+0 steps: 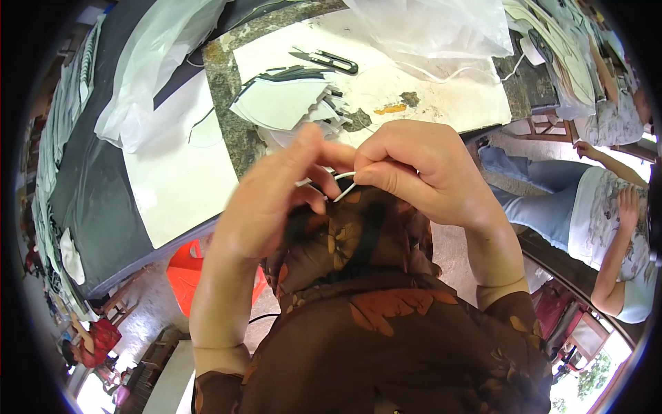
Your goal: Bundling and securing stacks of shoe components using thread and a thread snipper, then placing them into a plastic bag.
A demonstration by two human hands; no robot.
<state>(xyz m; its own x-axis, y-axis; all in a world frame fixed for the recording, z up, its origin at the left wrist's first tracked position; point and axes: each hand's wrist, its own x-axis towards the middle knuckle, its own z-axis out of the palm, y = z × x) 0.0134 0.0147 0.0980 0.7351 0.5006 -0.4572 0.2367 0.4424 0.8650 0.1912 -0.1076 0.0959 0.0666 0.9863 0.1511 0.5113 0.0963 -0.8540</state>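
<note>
Between thumb and forefinger, my right hand (420, 169) pinches a thin white cord (344, 192) that forms a narrow loop above my lap. My left hand (265, 190) has its fingers curled round the cord's other side, slightly blurred; a small dark bit shows among them. The two hands meet at the fingertips, just off the table's near edge. Beyond them lies a fanned stack of pale grey cut pieces (279, 100) with dark edges. Black-handled thread snips (325, 60) rest farther back on the white sheet (441, 90).
Clear plastic bags (155, 69) lie at the left and another plastic bag (441, 27) at the back. A white strand (452, 74) runs across the sheet. Stacked pale pieces (562, 52) stand at the right. A red stool (185, 276) is below; a co-worker (600, 207) is at the right.
</note>
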